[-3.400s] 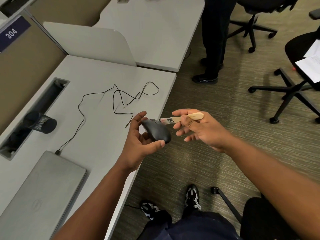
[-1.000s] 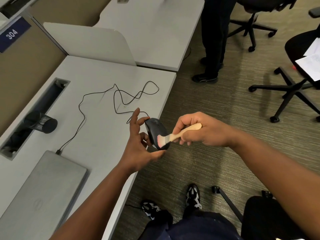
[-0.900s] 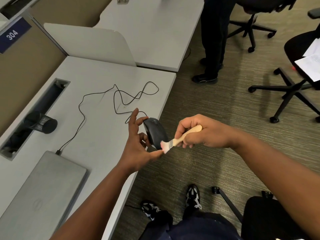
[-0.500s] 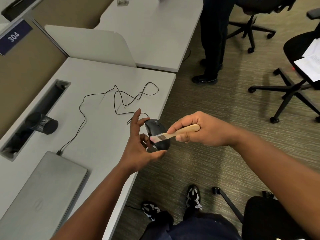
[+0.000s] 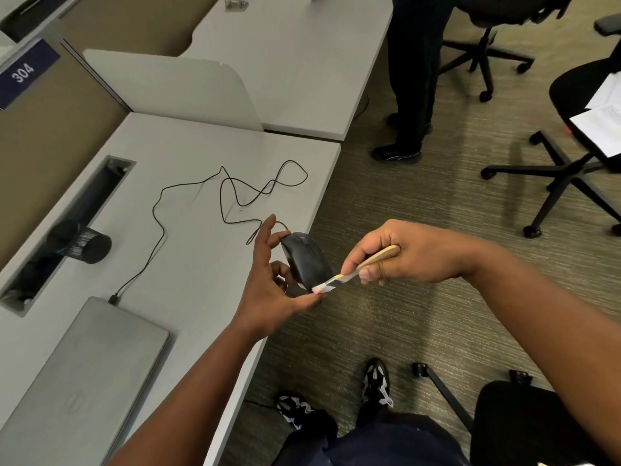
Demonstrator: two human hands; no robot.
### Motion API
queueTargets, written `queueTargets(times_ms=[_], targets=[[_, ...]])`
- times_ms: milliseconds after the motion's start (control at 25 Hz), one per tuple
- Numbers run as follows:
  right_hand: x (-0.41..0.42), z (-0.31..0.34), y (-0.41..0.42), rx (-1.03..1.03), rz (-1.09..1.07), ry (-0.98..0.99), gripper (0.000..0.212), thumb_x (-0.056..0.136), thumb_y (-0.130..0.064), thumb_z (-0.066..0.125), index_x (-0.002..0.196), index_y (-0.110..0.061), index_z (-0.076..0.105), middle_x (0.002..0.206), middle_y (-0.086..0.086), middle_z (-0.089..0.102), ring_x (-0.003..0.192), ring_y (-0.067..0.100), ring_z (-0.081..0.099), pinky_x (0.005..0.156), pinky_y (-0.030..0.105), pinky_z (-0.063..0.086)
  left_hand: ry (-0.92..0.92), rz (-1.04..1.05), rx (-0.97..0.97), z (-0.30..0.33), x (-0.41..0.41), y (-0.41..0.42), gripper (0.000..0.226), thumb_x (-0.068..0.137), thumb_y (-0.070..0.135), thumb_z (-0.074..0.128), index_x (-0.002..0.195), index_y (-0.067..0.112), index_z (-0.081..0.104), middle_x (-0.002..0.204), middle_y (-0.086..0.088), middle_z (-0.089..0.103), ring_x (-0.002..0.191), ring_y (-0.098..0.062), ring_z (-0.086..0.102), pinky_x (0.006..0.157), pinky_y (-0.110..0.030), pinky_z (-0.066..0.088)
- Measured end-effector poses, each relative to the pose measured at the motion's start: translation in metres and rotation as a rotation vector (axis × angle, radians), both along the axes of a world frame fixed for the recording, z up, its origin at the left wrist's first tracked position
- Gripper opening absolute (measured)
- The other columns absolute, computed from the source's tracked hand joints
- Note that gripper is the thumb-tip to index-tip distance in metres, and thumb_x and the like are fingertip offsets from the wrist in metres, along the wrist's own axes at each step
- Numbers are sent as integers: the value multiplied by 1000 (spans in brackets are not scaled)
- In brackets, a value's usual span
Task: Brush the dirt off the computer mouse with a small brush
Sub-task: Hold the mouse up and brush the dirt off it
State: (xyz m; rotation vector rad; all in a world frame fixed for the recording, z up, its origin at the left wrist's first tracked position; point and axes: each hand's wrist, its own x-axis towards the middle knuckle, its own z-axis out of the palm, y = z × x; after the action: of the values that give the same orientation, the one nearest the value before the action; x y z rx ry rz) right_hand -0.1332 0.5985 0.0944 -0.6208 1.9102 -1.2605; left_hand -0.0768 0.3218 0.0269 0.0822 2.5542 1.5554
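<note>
Both hands work just past the tabletop (image 5: 201,270) edge — my left hand (image 5: 268,290) pinches the black computer mouse (image 5: 307,260) between thumb and curled fingers, index finger straight up, holding it in the air. My right hand (image 5: 406,253) curls round the wooden handle of the small brush (image 5: 356,269), bristles touching the mouse's near end. Further off, the mouse cable (image 5: 232,193) loops across the tabletop to a closed laptop (image 5: 84,375); beyond — a black mesh cup (image 5: 80,242).
</note>
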Motion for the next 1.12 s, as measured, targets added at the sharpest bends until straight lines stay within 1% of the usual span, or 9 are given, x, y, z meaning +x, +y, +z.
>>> queueTargets(times_ms=[200,400,440,560,640,760,840,1000,1120], targets=[[-2,-5,9,24,-8,-40,23,97,-6,69,111,-20,79,86,-4,73,79,8,65,79,27,58,2,-12,9,-2,0,0,144,58,13,104,164,45,11,155,15,41,76,-20,65,60,-23,54],[-4,-14,13,177,-47,54,22,97,-17,71,105,-36,79,88,-8,73,77,1,62,75,26,51,12,-23,22,-1,0,2,143,58,9,103,164,40,11,157,13,41,83,-10,67,64,-17,53],[-5,-14,13,162,-97,67,21,97,-18,71,105,-36,78,89,-7,74,77,1,62,74,25,51,15,-28,30,0,-1,2,143,59,9,103,163,43,11,158,12,40,84,-9,66,64,-16,53],[-9,-12,15,1,-296,49,17,92,-14,77,106,-24,76,91,3,76,76,9,64,68,27,53,8,-32,67,1,-2,1,137,57,19,104,147,72,15,166,8,31,91,-10,67,67,-17,54],[-9,-12,14,-174,-396,-60,18,88,-8,79,105,-11,76,92,12,77,79,17,68,66,30,55,-15,-13,119,2,-2,0,133,56,22,101,145,74,18,166,9,32,98,-10,69,69,-18,55],[-3,-20,7,-368,-484,-301,19,82,-11,78,100,-6,78,90,17,77,77,19,71,60,27,54,-88,4,208,1,-2,-4,139,57,17,98,161,50,12,159,14,42,113,-14,68,80,-25,59],[1,-27,2,-394,-520,-386,16,80,-13,77,95,-8,80,89,17,76,73,19,69,56,25,51,-114,10,233,1,-3,-6,140,57,20,100,161,49,12,157,17,44,121,-20,66,86,-32,61],[0,-34,-3,-379,-554,-396,12,81,-13,75,92,-9,79,88,17,76,71,18,68,56,24,52,-135,16,246,5,-2,-8,135,53,27,100,159,49,20,156,13,47,116,-29,67,87,-41,61],[-3,-32,-4,-355,-564,-327,10,85,-9,74,94,-5,77,89,18,75,73,18,68,59,25,54,-139,11,246,6,0,-9,133,53,24,100,159,47,23,156,11,47,116,-33,66,92,-55,61]])
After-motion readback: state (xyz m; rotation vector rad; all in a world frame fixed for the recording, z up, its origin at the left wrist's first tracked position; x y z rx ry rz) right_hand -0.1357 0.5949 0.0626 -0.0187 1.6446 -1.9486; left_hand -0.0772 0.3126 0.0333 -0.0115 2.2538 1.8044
